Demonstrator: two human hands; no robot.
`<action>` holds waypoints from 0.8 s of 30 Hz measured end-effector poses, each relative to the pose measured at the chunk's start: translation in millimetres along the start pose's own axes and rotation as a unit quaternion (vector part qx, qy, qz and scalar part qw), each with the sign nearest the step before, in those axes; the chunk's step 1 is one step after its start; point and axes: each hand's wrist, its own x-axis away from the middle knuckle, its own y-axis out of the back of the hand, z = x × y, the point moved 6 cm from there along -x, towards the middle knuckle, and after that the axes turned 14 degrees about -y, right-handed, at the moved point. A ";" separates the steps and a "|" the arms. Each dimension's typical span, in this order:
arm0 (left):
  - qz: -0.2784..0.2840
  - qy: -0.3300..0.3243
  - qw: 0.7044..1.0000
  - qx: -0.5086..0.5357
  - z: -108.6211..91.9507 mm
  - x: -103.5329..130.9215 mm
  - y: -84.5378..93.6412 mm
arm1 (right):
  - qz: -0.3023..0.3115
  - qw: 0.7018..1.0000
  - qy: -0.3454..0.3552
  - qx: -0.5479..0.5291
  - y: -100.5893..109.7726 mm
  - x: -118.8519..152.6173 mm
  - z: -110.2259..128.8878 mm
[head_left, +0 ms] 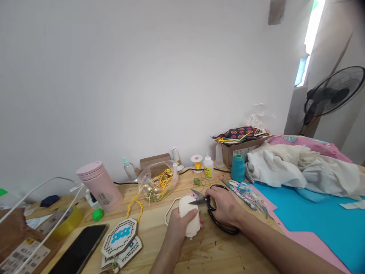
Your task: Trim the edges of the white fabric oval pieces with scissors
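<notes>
My left hand (pixel 182 224) grips a pale wooden plaque (pixel 188 211) with scalloped edges and a small loop at its lower end, thumb across its face. My right hand (pixel 225 205) is wrapped round a pair of black-handled scissors (pixel 212 213). Their blades (pixel 198 197) are spread, with the tips over the plaque's upper part. A scrap of pink and blue shows at the plaque's top edge. Behind the left hand lies a thin wooden frame (pixel 168 213), partly hidden by the plaque.
Two wooden ornaments (pixel 121 236) with yellow cord lie left, near a phone (pixel 80 247) and a pink tumbler (pixel 99 186). Behind are a bag of bells (pixel 159 180), a glue bottle (pixel 208 167) and a teal thread cone (pixel 237 169). Blue fabric (pixel 308 213) covers the right side.
</notes>
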 end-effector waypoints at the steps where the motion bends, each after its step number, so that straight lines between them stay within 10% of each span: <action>1: 0.003 0.002 1.000 -0.001 0.2 -0.1 -0.3 | -0.001 1.000 -0.004 -0.002 0.6 -0.1 -0.7; 24: 0.012 -0.001 1.000 0.001 4.3 -4.8 1.9 | 0.002 1.000 0.023 0.002 0.3 2.4 3.9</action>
